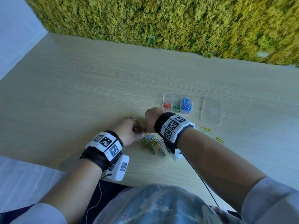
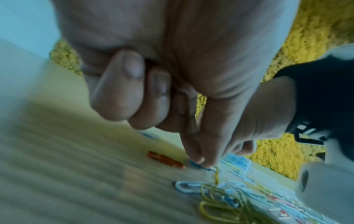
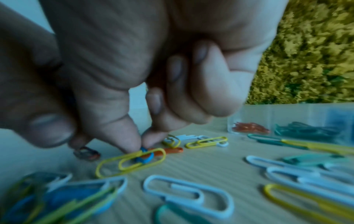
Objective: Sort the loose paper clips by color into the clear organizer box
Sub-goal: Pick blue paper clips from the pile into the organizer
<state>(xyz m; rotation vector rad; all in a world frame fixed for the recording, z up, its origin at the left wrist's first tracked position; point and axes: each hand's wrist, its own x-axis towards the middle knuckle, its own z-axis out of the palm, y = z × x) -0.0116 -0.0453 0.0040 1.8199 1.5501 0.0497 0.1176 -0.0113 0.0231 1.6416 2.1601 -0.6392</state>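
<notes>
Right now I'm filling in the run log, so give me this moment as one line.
right hand: pinching blue paper clip | left hand: curled beside pile | organizer box: red, green, blue clips sorted | lid: off

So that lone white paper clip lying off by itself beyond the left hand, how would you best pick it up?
The lone white paper clip lies flat on the pale wooden table, apart from the mixed pile of paper clips. Probably come straight down from above and pinch its two long sides with thumb and forefinger: flat thin wire offers no raised edge, so sliding a fingertip under one rounded end may help.
</notes>
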